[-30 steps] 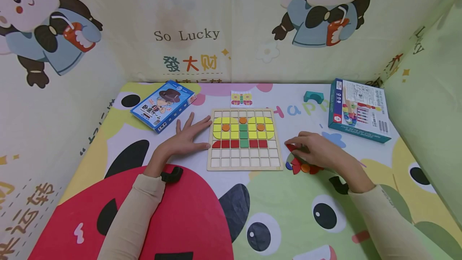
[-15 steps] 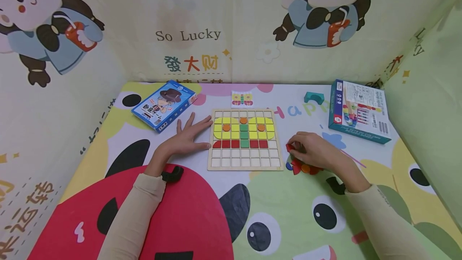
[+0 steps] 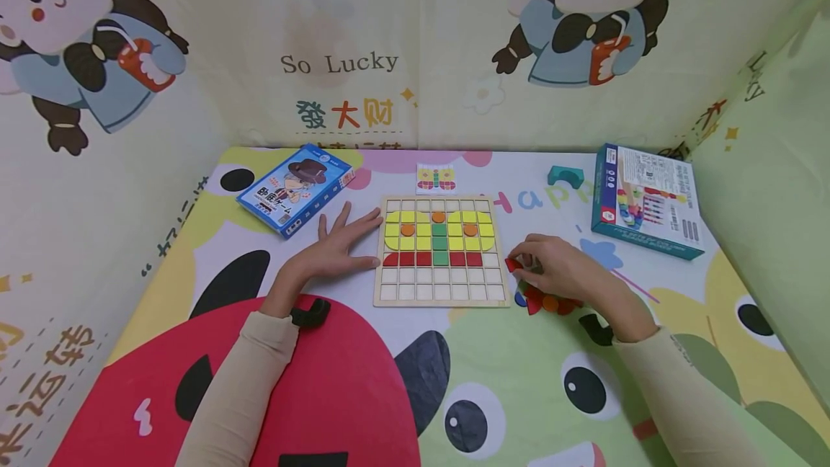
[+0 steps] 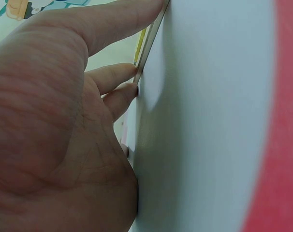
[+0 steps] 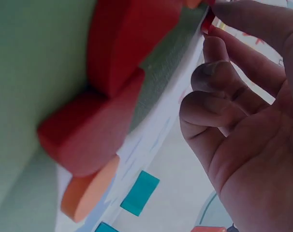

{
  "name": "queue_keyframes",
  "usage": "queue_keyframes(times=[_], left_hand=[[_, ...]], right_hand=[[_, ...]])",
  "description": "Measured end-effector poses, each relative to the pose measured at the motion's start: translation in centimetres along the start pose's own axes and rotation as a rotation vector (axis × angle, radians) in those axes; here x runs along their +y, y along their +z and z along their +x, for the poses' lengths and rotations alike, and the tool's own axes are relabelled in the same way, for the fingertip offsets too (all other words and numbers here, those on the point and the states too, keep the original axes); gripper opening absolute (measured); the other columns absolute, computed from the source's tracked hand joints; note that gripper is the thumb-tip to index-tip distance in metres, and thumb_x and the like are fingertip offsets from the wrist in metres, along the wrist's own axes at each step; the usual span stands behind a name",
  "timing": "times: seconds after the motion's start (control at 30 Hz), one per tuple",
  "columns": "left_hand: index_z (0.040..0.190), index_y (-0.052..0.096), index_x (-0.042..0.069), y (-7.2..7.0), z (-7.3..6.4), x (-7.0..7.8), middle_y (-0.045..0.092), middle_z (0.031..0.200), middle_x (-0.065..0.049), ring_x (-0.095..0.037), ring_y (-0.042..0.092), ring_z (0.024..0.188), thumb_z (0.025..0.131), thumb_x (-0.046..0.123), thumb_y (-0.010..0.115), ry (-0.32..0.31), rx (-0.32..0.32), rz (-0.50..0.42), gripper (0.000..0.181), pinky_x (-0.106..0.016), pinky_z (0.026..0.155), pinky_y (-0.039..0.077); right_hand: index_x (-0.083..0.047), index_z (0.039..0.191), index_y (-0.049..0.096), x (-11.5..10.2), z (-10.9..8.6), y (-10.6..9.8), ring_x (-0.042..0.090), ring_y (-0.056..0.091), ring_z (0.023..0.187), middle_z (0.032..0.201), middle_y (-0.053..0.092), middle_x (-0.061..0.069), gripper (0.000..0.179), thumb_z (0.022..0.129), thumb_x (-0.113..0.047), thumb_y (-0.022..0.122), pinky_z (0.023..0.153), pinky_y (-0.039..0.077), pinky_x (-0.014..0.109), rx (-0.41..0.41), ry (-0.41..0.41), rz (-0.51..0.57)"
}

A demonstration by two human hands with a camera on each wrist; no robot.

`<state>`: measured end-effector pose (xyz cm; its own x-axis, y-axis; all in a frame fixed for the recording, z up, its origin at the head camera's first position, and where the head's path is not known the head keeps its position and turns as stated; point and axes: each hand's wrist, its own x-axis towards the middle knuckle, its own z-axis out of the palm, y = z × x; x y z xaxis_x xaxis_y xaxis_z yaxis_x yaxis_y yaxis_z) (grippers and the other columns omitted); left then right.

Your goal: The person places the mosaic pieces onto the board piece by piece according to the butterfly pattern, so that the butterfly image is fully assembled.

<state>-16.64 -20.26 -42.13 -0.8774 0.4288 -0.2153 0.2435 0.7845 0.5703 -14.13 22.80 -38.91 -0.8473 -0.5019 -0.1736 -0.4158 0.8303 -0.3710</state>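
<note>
In the head view a wooden grid board [image 3: 406, 294] lies mid-table, with yellow, green, orange and red pieces set in its cells. My left hand [image 3: 332, 251] rests beside it, fingers spread, thumb and fingertips at the board's left edge; the left wrist view shows those fingertips along the edge. Just off the board's right side, my right hand [image 3: 554, 265] pinches a small red piece [image 3: 512, 264] between thumb and forefinger, the other fingers curled back. Below that hand lies a pile of loose pieces, among them a red piece [image 5: 91, 128], an orange disc [image 3: 550, 303] and a blue piece [image 3: 520, 300].
Behind the board lies a small butterfly pattern card [image 3: 436, 179]. A blue game box [image 3: 295, 189] sits at the back left and a teal box [image 3: 648, 200] at the back right. Near the latter is a teal arch block [image 3: 565, 176]. Printed cloth walls enclose the table.
My right hand has lifted the red piece's position slightly left, from over the pile toward the board's right edge. The left hand stays where it was, and the pieces on the board are unchanged.
</note>
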Motion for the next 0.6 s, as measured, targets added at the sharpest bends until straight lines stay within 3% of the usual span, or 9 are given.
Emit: queue_keyframes(times=[0.33, 0.6], left_hand=[[0.169, 0.028, 0.029, 0.1, 0.0, 0.0, 0.015, 0.181, 0.000, -0.042, -0.019, 0.166, 0.092, 0.053, 0.072, 0.003, -0.006, -0.012, 0.092, -0.077, 0.121, -0.023], [0.169, 0.028, 0.030, 0.1, 0.2, -0.3, 0.015, 0.181, 0.001, -0.042, -0.019, 0.166, 0.093, 0.054, 0.072, 0.008, -0.002, -0.013, 0.091, -0.077, 0.121, -0.024]], right_hand=[[-0.009, 0.118, 0.075, -0.3, 0.4, 0.4, 0.012, 0.056, 0.080, 0.090, 0.063, 0.000, 0.029, 0.094, -0.024, 0.080, 0.066, 0.050, 0.024, 0.046, -0.011, -0.036], [-0.009, 0.119, 0.075, -2.2, 1.5, 0.3, 0.015, 0.057, 0.081, 0.091, 0.064, 0.002, 0.031, 0.095, -0.028, 0.079, 0.066, 0.051, 0.024, 0.069, 0.023, -0.020]])
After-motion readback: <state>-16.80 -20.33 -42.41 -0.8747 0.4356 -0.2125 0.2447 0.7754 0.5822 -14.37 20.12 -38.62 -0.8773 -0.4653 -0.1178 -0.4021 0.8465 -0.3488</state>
